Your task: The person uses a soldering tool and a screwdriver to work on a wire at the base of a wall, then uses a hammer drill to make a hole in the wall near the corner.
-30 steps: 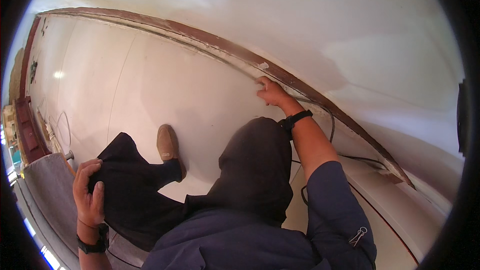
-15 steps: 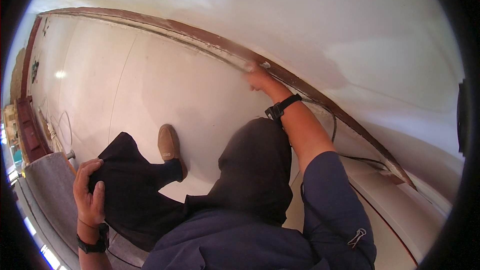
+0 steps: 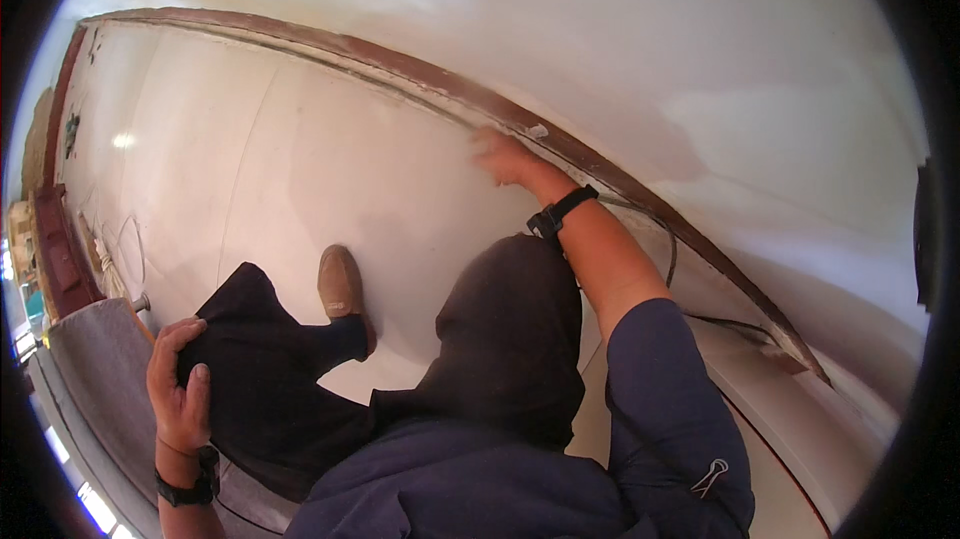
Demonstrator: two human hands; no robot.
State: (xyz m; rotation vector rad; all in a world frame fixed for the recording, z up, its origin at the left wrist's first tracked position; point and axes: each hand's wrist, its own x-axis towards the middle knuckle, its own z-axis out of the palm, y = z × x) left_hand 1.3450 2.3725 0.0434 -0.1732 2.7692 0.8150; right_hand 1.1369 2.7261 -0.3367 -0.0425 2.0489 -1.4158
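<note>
My left hand [image 3: 178, 384] rests with curled fingers on my dark-trousered left knee [image 3: 240, 319]. My right hand [image 3: 500, 157] is blurred near a thin grey strip or line [image 3: 400, 94], which runs beside the brown wooden trim [image 3: 600, 159] at the foot of the white wall [image 3: 760, 119]; whether it touches either is unclear, and so are its fingers. A dark cable [image 3: 670, 244] loops beside my right forearm. A brown slip-on shoe [image 3: 338, 284] is on my foot on the pale floor [image 3: 270, 179].
Along the left edge are a grey upholstered piece [image 3: 90, 369], a dark red wooden piece [image 3: 62, 254] and coiled pale cord [image 3: 108, 264]. A small dark object [image 3: 72, 139] lies at the far left. My right knee [image 3: 510, 309] is bent below my right arm.
My right hand has moved up and leftward along the trim, and my right forearm followed. My left hand stays on the knee. The view has shifted slightly.
</note>
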